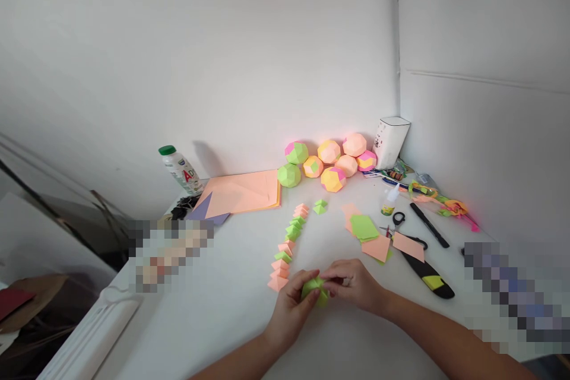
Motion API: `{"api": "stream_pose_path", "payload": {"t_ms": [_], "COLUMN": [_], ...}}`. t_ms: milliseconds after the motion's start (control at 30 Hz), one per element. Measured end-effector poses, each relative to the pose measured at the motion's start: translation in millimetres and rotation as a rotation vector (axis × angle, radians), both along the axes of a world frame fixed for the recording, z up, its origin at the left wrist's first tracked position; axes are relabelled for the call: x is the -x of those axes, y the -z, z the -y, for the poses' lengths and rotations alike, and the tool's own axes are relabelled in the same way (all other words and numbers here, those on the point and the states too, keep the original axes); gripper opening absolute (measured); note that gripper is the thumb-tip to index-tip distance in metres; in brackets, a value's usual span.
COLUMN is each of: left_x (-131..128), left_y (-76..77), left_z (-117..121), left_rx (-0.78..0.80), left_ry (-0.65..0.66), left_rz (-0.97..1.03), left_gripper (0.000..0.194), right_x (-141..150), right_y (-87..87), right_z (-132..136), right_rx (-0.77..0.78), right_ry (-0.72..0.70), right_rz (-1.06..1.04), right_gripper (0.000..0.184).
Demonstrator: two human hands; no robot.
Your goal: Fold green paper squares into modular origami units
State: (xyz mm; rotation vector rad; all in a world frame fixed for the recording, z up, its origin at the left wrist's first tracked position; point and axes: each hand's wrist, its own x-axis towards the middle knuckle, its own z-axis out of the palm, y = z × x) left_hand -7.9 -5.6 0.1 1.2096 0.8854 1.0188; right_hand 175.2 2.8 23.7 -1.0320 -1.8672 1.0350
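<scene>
A small folded green paper piece (315,292) is between my two hands, low over the front middle of the table. My left hand (291,303) is closed on its left side, thumb in front and fingers behind. The fingertips of my right hand (354,282) pinch its right edge. Just beyond my left hand runs a row of folded paper units (285,249) in peach and green, leading away from me. Another pair of green folded units (320,206) sits right of the row's far end. Loose green paper squares (364,228) and a peach sheet (376,247) lie farther right.
Faceted paper balls (333,179) stand along the wall. On the right are a glue bottle (390,200), scissors (398,221), a black pen (429,225) and a black-and-yellow cutter (430,276). Large peach sheets (243,193) and a white bottle (181,170) are at the back left.
</scene>
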Motion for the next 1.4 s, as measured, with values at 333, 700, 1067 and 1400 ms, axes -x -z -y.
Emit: {"api": "stream_pose_path", "payload": {"t_ms": [333,700,1067,1400], "left_x": [-0.3,0.1,-1.0,-4.0], "left_y": [3.6,5.0,6.6,8.7], "left_z": [-1.0,-0.9,-1.4,-1.6], "left_rx": [0.010,0.013,0.070,0.070], "left_ry": [0.008,0.013,-0.030,-0.015], "left_rz": [0.029,0.053,0.084,0.087], "left_gripper": [0.022,0.021,0.021,0.024], "right_x": [2.9,2.3,1.3,3.4], "right_y": [-2.3,1.2,6.1,4.6], "right_z": [1.1,2.3,1.8,6.8], "right_rx": [-0.084,-0.190,-0.277,-0.226], "right_ry": [0.037,0.041,0.021,0.014], "right_rz": [0.048,0.081,0.143,0.225], "right_gripper": [0.018,0.018,0.019,0.018]}}
